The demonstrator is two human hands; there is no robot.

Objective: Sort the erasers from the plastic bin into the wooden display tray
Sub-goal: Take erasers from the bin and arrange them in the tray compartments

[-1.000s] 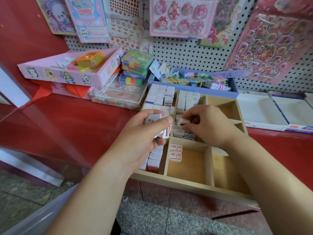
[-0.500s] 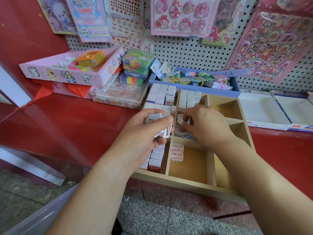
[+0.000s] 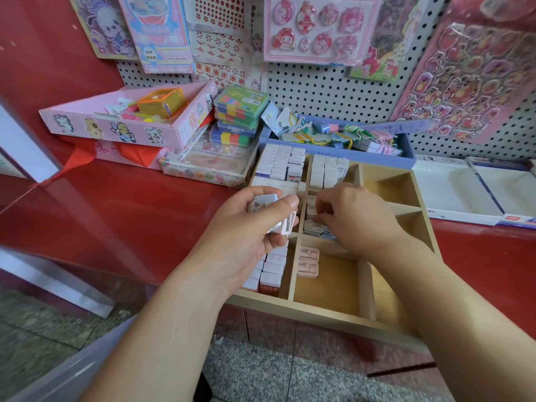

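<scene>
A wooden display tray with several compartments sits on the red counter. Rows of white and pink erasers fill its left and back compartments. My left hand hovers over the tray's left side and grips a small stack of white and pink erasers. My right hand reaches down into the middle compartment, fingers curled among the erasers there; whether it pinches one is hidden. Two pink erasers lie in the front middle compartment. A pale plastic bin edge shows at bottom left.
A pink cartoon box and stacked colourful cases stand at the back left. A blue box of stringed items sits behind the tray. White trays lie to the right. The pegboard wall holds sticker sheets.
My right hand has lowered from holding an eraser above the middle compartment to pressing its fingers down among the erasers there. My left hand stays put with its stack.
</scene>
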